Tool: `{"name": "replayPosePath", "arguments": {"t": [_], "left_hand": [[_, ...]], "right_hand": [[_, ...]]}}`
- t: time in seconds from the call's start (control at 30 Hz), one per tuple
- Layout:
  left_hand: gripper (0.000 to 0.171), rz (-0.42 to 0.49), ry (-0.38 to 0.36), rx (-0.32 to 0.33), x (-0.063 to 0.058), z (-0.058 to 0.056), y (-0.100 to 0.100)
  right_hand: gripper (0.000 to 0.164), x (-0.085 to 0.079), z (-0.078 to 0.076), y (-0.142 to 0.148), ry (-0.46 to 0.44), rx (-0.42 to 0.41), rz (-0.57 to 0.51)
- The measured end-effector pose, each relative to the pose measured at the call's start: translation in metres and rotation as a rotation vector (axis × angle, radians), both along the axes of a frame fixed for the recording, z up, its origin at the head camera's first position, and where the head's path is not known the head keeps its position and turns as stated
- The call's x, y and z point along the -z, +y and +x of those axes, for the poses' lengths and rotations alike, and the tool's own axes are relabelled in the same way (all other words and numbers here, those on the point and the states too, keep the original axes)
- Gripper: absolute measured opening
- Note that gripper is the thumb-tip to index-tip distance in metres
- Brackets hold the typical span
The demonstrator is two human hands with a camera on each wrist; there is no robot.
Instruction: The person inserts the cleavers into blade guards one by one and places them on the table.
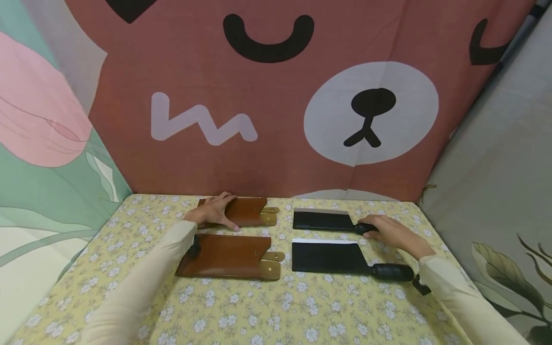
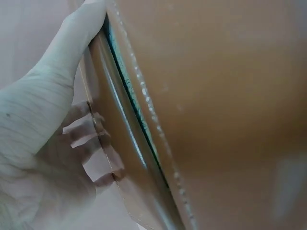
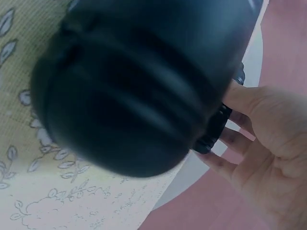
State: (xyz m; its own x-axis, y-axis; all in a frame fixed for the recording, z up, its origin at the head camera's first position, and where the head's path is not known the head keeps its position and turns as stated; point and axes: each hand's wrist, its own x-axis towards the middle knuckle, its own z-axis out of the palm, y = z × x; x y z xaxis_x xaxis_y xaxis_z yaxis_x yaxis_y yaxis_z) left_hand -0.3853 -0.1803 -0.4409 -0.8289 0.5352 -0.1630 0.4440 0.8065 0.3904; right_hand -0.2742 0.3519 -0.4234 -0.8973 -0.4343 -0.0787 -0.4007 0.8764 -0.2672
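Note:
My left hand [image 1: 214, 211] spans the far brown leather knife sheath [image 1: 246, 211], holding it across its width. In the left wrist view, the thumb lies at one long edge and the fingertips at the opposite one. The near brown sheath [image 1: 233, 256] lies in front, below that hand. My right hand [image 1: 390, 232] grips the black handle [image 1: 365, 228] of the far cleaver [image 1: 321, 220], its fingers curled round the handle in the right wrist view. A near cleaver [image 1: 325, 257] lies parallel, its black ribbed handle [image 3: 124, 96] close under the right wrist.
A yellow floral cloth covers the table [image 1: 258, 311]. Behind it hangs a reddish-brown fabric backdrop [image 1: 276, 158] with a bear drawing, and patterned fabric hangs at both sides. Both sheaths have strap flaps [image 1: 270, 270] facing the cleavers.

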Motion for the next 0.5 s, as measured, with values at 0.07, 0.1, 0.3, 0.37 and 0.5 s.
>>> {"name": "replayPosePath", "arguments": {"t": [0.07,0.1,0.3,0.37,0.5], "left_hand": [[0.123,0.01,0.01,-0.007,0.0007,-0.0005,-0.0022],[0.122,0.016,0.015,-0.011,0.0009,-0.0005,-0.0032],[0.12,0.07,0.051,0.018,0.0056,-0.0011,-0.0055],[0.119,0.093,0.054,0.03,0.0075,-0.0011,-0.0052],[0.116,0.112,0.061,0.033,0.0076,-0.0003,-0.003]], "right_hand": [[0.046,0.0001,-0.002,-0.0018,0.004,-0.011,-0.004],[0.046,0.0004,-0.0031,-0.0025,0.007,-0.014,-0.005],[0.044,0.002,-0.0057,-0.0032,0.048,-0.013,0.027],[0.044,0.0023,-0.0054,-0.0019,0.065,-0.018,0.033],[0.044,0.0024,-0.0057,0.0006,0.077,-0.02,0.024]]}}
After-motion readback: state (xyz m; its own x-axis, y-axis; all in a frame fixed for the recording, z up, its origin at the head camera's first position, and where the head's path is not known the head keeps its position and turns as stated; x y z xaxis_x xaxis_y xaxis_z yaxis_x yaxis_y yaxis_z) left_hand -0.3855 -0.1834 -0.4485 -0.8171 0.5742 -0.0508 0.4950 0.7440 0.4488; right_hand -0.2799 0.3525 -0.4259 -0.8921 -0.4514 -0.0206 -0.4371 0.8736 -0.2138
